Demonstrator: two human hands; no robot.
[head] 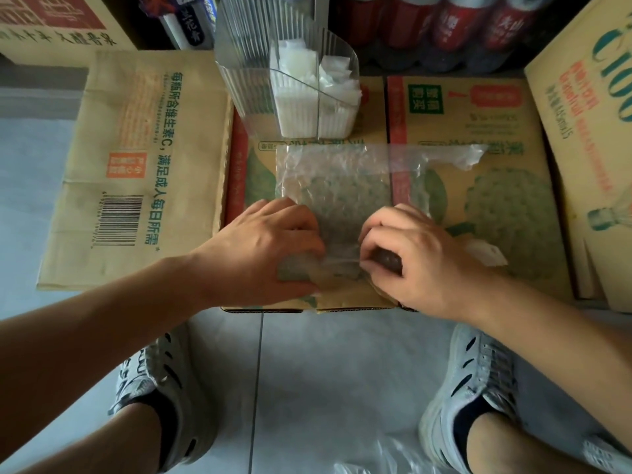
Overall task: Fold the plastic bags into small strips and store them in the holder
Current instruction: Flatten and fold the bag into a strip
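A clear plastic bag (337, 181) lies flat on a printed cardboard box (478, 131), with one thin handle trailing to the right. My left hand (270, 248) and my right hand (407, 254) both pinch the bag's near edge, which is lifted and curled over into a fold. Behind the bag stands a clear ribbed holder (260, 73). Its front compartments hold several folded white bags (307, 97).
A flattened carton (136, 159) lies to the left. At the right a tall box (588, 114) leans in, and red-labelled bottles (451, 25) stand at the back. A small white scrap (489, 253) lies beside my right hand. More clear plastic (393, 456) lies on the tiled floor by my feet.
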